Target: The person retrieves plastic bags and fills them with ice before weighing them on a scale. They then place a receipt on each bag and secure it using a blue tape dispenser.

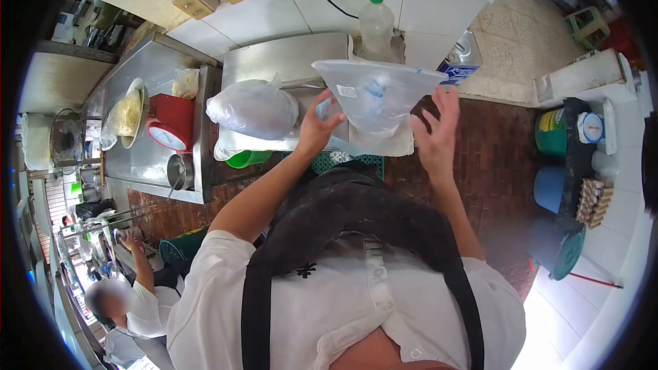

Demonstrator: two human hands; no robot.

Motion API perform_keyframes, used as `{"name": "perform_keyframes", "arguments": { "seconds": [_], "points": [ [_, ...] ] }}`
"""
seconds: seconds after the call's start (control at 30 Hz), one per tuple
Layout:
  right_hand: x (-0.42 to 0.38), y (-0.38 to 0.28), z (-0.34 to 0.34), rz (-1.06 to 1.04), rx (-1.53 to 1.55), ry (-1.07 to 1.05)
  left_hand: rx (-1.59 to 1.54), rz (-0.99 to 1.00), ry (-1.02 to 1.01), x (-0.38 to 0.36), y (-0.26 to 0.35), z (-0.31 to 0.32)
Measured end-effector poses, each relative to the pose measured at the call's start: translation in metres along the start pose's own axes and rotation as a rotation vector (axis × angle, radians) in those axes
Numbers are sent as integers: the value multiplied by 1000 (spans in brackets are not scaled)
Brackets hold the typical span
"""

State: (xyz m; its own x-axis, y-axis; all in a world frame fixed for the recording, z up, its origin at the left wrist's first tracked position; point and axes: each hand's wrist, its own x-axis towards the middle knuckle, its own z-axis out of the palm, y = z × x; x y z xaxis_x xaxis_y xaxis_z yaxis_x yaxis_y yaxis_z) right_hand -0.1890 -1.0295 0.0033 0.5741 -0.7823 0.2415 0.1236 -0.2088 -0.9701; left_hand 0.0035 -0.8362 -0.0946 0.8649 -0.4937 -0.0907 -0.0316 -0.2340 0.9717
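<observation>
A clear plastic bag point(377, 99) with a small printed label and blue marks spreads between my hands over the counter, its wide edge uppermost. At its left side is my left hand point(317, 127), thumb and fingers apart and curved, with a bit of bluish plastic showing between them. My right hand point(437, 130) is open on the other side, fingers spread, their tips right by the bag's upper corner. Left of my left hand lies a bulging, filled plastic bag point(252, 109) on the metal-topped counter point(284, 55).
Behind the bag stands a bottle point(376, 24) with a green cap. A red scale point(170, 123) and a bowl of pale food point(129, 115) sit on the left steel table. A metal tin point(462, 58) is at right. Another person point(140, 301) works at lower left.
</observation>
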Motion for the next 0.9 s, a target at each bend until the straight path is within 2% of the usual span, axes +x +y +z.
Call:
{"name": "perform_keyframes", "arguments": {
  "seconds": [0.03,0.07,0.1,0.13,0.17,0.2,0.27,0.3,0.43,0.5,0.53,0.6,0.63,0.7,0.8,0.83,0.9],
  "points": [
    [3,6,11,3,-4,1,73,86,-28,4,14,9],
    [14,23,24,-14,41,-92,147,171,-54,8,19,17],
    [19,41,32,-31,86,-185,145,167,-57,10,17,25],
    [15,59,36,-31,83,-183,173,8,-163,13,12,32],
    [13,80,39,-89,-88,-274,199,-146,-265,18,8,38],
    [12,100,43,-150,-259,-362,198,-137,-264,20,-1,42],
    [-16,136,41,-159,-353,-316,203,191,-240,20,-43,47],
    [-25,152,40,-167,-448,-277,108,70,-229,24,-66,50],
    [-37,186,26,-21,-433,-338,311,41,-328,25,-59,26],
    [-21,168,10,195,-272,-485,127,-352,-333,33,-79,7],
    [-13,144,8,192,-271,-485,127,-350,-331,30,-74,-6],
    [2,73,-1,-40,-272,-268,-118,-239,-15,8,-41,-27],
    [8,41,0,-31,-277,-259,-116,-244,-27,1,-11,-28],
    [17,-5,16,-148,-396,-224,358,573,207,-8,57,-30],
    [10,25,52,-157,-436,-234,377,673,128,12,89,-7],
    [5,45,61,-116,-439,-246,376,674,134,19,80,1],
    [-6,87,69,-112,-388,-185,218,-36,-276,28,39,19]
  ]
}}
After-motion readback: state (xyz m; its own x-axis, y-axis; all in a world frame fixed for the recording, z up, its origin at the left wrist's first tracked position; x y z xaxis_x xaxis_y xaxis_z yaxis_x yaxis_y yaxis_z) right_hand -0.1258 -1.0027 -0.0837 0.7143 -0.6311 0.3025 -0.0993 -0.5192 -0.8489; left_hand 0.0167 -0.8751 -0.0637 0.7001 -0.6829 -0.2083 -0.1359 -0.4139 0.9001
